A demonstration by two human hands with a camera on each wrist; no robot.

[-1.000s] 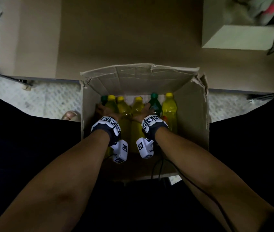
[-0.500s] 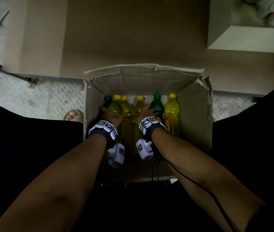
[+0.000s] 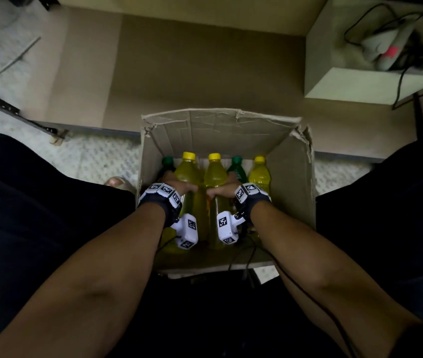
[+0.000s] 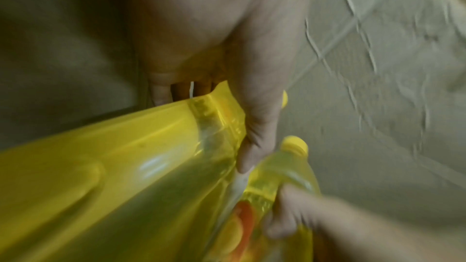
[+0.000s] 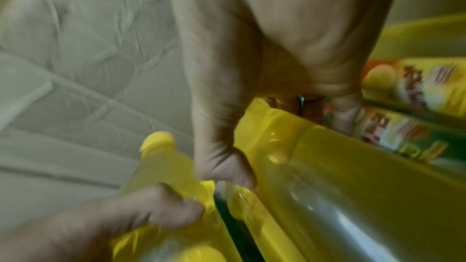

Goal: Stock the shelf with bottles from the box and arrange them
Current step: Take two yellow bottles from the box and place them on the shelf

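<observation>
An open cardboard box [image 3: 293, 192] stands on the floor between my knees, holding yellow-capped and green-capped bottles upright. My left hand [image 3: 179, 187] grips the left yellow bottle [image 3: 187, 171] round its shoulder. My right hand [image 3: 221, 192] grips the yellow bottle beside it [image 3: 213, 174] the same way. In the left wrist view my left hand [image 4: 252, 107] wraps its yellow bottle [image 4: 113, 166], with my right hand [image 4: 297, 212] low at the right. The right wrist view shows my right hand [image 5: 227, 146] on its bottle [image 5: 327, 176]. A tan shelf board [image 3: 205, 63] lies beyond the box.
Two green bottles [image 3: 236, 166] and another yellow one [image 3: 259, 174] stay in the box. A pale box [image 3: 360, 81] with cables and a device sits on the board's right. A dark metal rail [image 3: 6, 107] runs at the left. A foot [image 3: 117, 182] shows beside the box.
My hands have moved slightly apart and curled round two yellow bottles, which stand a little higher in the box. The head view has tilted up toward the shelf board.
</observation>
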